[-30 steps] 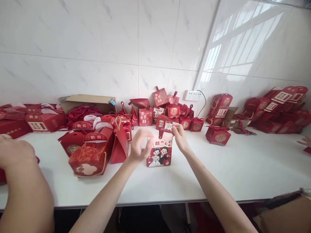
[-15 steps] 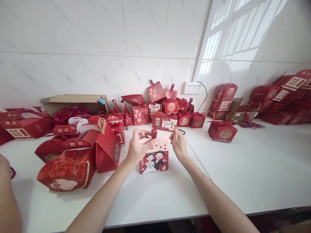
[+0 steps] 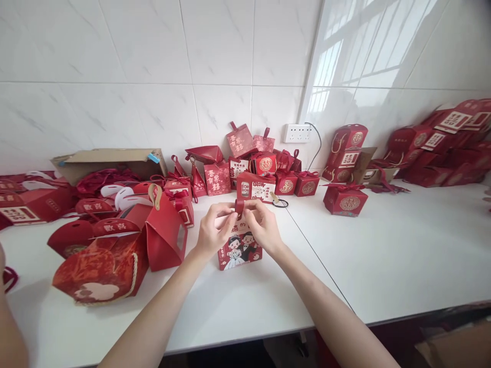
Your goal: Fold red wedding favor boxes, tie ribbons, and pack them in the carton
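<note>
A red and pink gift box (image 3: 241, 251) printed with a cartoon bride and groom stands upright on the white table in front of me. From its top rises a dark red strap loop (image 3: 239, 206). My left hand (image 3: 215, 228) is closed at the left of the loop, its thumb and fingers pinching the box's top edge and strap. On the other side my right hand (image 3: 264, 226) is closed too, with its fingertips against the loop. Both hands cover much of the box's upper part, so the exact grip at the fingertips is partly hidden.
To the left lie several red gift boxes (image 3: 100, 271) and a cardboard carton (image 3: 111, 159). More finished boxes (image 3: 218, 179) line the wall below a power strip (image 3: 297, 133). One bow-tied box (image 3: 346, 200) sits right. Another person's arm (image 3: 11, 322) shows at the left edge.
My right hand has moved left and inward to the strap loop on the box top. My left hand stays at the box. The view has shifted slightly.
</note>
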The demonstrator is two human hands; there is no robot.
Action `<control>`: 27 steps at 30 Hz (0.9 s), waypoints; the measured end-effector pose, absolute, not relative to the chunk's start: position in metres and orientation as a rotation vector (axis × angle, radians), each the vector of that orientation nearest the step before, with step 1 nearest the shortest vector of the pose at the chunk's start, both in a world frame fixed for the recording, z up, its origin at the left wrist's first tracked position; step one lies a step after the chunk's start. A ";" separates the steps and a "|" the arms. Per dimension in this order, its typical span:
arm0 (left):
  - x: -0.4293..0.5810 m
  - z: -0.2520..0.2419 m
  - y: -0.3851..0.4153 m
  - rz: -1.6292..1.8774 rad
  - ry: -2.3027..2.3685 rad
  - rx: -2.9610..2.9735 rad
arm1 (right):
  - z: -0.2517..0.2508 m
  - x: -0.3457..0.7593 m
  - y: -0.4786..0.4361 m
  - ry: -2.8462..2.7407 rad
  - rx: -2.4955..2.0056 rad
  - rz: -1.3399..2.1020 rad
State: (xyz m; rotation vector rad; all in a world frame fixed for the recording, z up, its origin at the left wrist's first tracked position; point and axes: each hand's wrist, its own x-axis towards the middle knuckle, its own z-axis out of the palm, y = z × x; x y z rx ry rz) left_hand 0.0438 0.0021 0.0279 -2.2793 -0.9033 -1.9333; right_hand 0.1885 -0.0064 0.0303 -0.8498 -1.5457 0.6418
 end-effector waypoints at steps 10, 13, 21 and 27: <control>0.045 0.034 0.002 -1.839 -0.789 -2.333 | 0.027 0.187 -0.007 -1.538 -0.881 0.562; 0.045 0.032 0.000 -1.811 -0.842 -2.313 | 0.027 0.185 -0.007 -1.528 -0.884 0.538; 0.044 0.031 0.001 -1.792 -0.842 -2.328 | 0.027 0.182 -0.007 -1.481 -0.928 0.517; 0.044 0.030 0.002 -1.767 -0.825 -2.347 | 0.028 0.180 -0.007 -1.465 -0.951 0.534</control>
